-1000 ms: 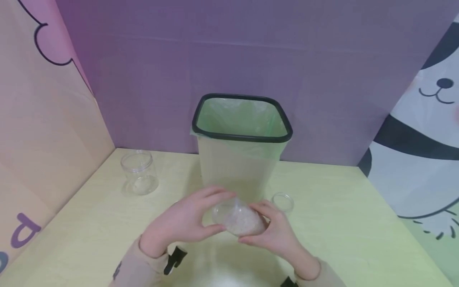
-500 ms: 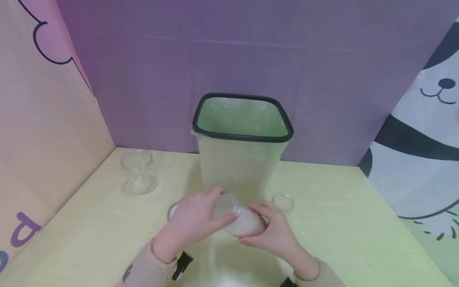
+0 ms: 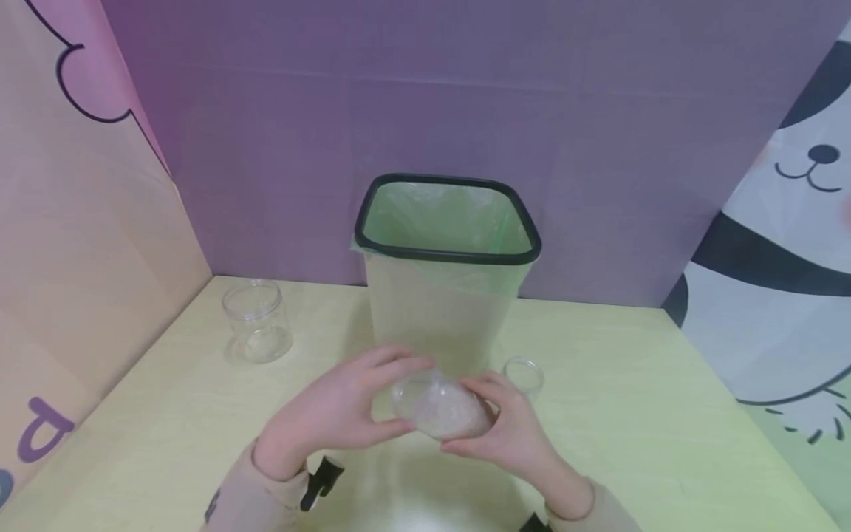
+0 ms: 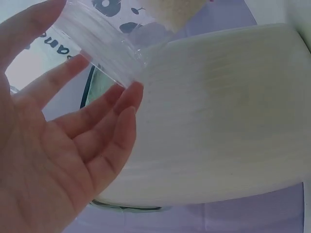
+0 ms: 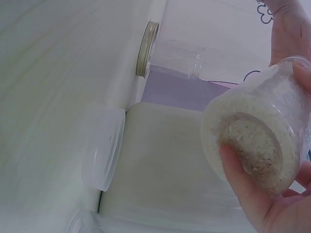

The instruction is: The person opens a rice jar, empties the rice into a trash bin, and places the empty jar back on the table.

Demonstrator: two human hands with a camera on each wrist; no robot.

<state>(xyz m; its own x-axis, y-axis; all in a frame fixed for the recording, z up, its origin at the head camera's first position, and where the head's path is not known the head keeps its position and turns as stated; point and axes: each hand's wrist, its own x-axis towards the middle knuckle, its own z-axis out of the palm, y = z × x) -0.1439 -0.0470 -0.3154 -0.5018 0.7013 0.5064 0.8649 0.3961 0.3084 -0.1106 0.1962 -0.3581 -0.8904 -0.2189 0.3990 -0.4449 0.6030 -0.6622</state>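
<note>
A clear plastic jar (image 3: 455, 410) partly filled with pale, rice-like grains is held tilted above the table, its base to the right. My right hand (image 3: 508, 425) grips it near the base, thumb and fingers on opposite sides. My left hand (image 3: 332, 406) curves round the other end; in the left wrist view its thumb and fingertips are at the clear rim (image 4: 104, 46). Whether that end bears a clear cap cannot be made out. Grains (image 5: 252, 141) show through the base in the right wrist view.
A bin (image 3: 439, 303) with a black rim and green liner stands behind the hands. At back left is another clear jar (image 3: 259, 332); a clear ring-like piece (image 3: 524, 360) lies right of the bin. The right wrist view shows a gold-edged lid (image 5: 148, 48) and a whitish shallow lid (image 5: 104, 148).
My left hand turned inward over the jar's end half a second ago, then turned back to the left. The right hand and the jar have stayed almost still.
</note>
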